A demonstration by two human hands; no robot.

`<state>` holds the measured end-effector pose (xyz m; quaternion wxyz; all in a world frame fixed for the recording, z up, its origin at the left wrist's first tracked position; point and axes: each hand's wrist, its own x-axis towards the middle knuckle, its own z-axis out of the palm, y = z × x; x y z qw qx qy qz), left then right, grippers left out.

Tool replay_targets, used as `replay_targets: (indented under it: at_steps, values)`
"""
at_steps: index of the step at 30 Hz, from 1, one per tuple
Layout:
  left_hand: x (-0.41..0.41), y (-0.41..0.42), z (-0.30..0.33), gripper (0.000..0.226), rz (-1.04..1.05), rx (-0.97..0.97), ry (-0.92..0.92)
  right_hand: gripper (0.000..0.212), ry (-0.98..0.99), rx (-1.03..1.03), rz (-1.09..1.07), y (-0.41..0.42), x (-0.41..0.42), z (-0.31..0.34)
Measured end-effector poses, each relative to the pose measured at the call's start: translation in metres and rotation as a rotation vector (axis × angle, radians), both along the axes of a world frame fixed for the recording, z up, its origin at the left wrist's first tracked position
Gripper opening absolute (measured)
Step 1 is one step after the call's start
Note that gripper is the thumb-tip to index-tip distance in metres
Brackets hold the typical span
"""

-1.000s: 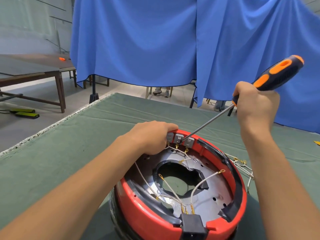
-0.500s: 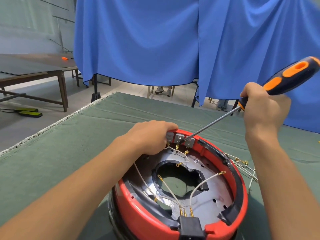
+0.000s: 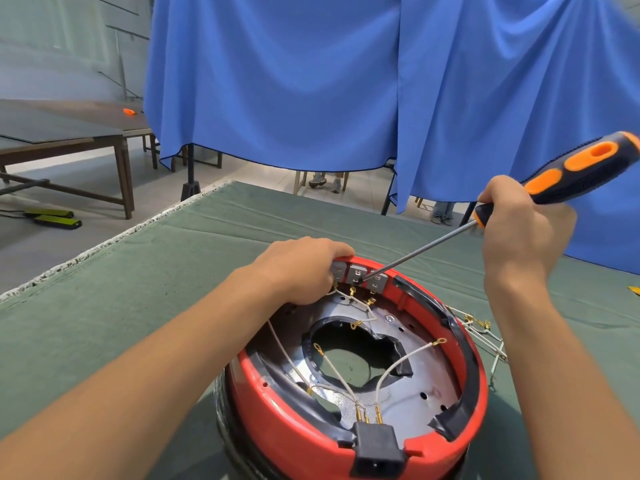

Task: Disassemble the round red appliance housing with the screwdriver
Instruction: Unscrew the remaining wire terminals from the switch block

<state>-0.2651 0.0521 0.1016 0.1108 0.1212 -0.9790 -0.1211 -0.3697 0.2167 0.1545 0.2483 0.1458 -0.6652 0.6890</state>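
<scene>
Red housing [image 3: 277,407] near centre on green cloth [image 3: 138,289]: rigid shell, likely light (would skate unless braced). My left hand [image 3: 298,268] grips far rim. My right hand [image 3: 519,230] wraps screwdriver [image 3: 568,174] handle; tip on metal terminal tabs [image 3: 358,276].

One round red housing [image 3: 277,414] sits on the green cloth [image 3: 121,289]. Three grey metal terminal tabs [image 3: 356,273] line the housing's far rim. One black socket [image 3: 377,452] sits at its near rim. One screwdriver [image 3: 571,171] and two hands, left [image 3: 298,268] and right [image 3: 523,233], reach over the housing.
</scene>
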Motion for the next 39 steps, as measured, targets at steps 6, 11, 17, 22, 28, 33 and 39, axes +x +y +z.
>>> replay_targets:
  at_steps: [6,11,17,22,28,33,39]
  values:
    - [0.000,0.000,-0.001,0.052,-0.006,-0.017,-0.013,0.022,-0.090,0.022,0.009,0.000,-0.008,0.001]
    - [-0.002,0.001,-0.001,0.051,-0.011,-0.035,-0.010,0.025,-0.159,0.020,0.026,-0.003,-0.017,0.003]
    - [-0.002,0.000,-0.001,0.050,-0.018,-0.024,-0.008,0.027,-0.174,0.053,0.060,-0.005,-0.020,0.007]
    - [-0.002,0.000,-0.001,0.050,-0.006,-0.028,-0.003,0.026,-0.043,0.045,0.062,-0.005,-0.004,0.008]
    - [-0.002,-0.002,-0.002,0.051,0.009,-0.018,0.000,0.035,0.278,0.070,0.072,-0.008,0.024,0.001]
    - [-0.002,-0.002,-0.003,0.049,0.012,-0.021,0.008,0.033,0.277,0.033,0.086,-0.006,0.031,-0.012]
    - [-0.003,-0.002,-0.003,0.048,0.006,-0.006,0.013,0.037,0.243,-0.120,0.095,0.003,0.026,-0.004]
